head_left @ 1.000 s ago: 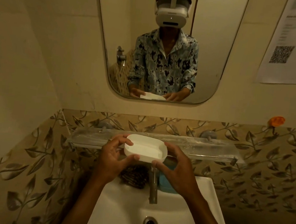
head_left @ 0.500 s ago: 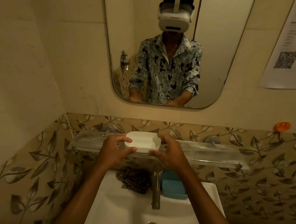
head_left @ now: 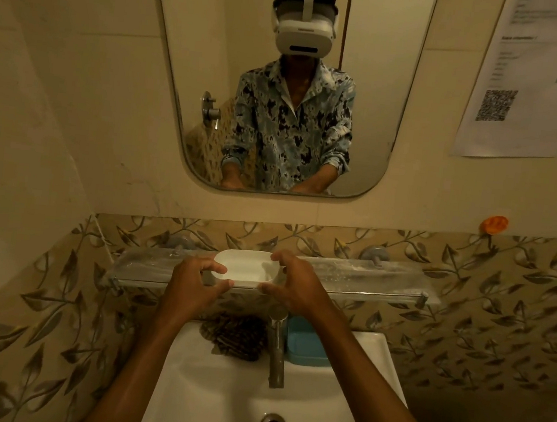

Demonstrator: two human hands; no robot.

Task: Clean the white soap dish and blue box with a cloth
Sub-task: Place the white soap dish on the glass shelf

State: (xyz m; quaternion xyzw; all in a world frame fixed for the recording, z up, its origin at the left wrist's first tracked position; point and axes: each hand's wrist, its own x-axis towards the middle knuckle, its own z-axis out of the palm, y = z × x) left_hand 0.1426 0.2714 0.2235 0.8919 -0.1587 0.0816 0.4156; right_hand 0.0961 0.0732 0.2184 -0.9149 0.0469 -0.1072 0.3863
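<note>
Two hands, left hand (head_left: 193, 284) and right hand (head_left: 296, 288), curl their fingers round the ends of one white soap dish (head_left: 247, 266) at the middle of the glass shelf (head_left: 376, 283). One blue box (head_left: 306, 346) and one patterned cloth (head_left: 233, 335) sit on the basin's (head_left: 216, 396) back edge, either side of the single tap (head_left: 276, 351).

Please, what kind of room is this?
Most likely a small bathroom: a white wash basin with a tap, a wall mirror above it, and a white soap dish held at a glass shelf.
</note>
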